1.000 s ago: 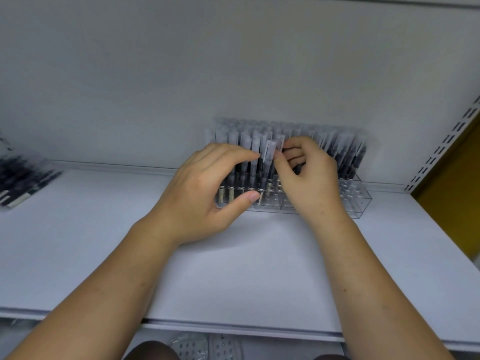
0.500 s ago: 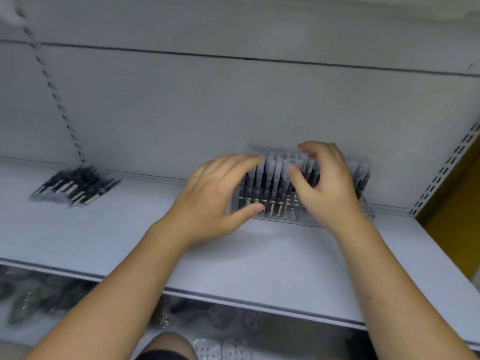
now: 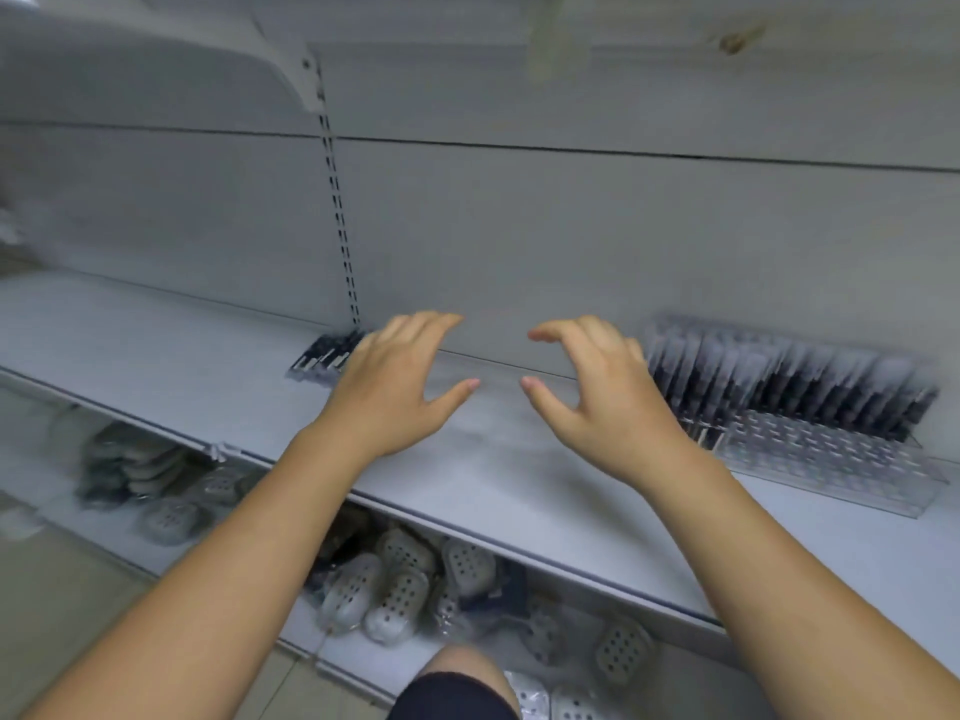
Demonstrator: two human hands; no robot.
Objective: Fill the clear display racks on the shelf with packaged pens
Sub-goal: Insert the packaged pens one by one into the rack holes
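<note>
A clear display rack stands on the white shelf at the right, its back rows packed with upright packaged pens. A loose pile of packaged pens lies flat on the shelf at the left, against the back wall. My left hand hovers over the shelf just right of that pile, fingers spread and holding nothing. My right hand hangs empty with curled, parted fingers just left of the rack, hiding its left end.
A slotted upright runs up the back wall behind the loose pile. Below the shelf lie several bagged perforated clogs. More bagged shoes sit lower left. My knee shows at the bottom.
Both hands have let go of the pens in the rack and moved left, away from it. The view has swung left, so the rack now sits at the right.
</note>
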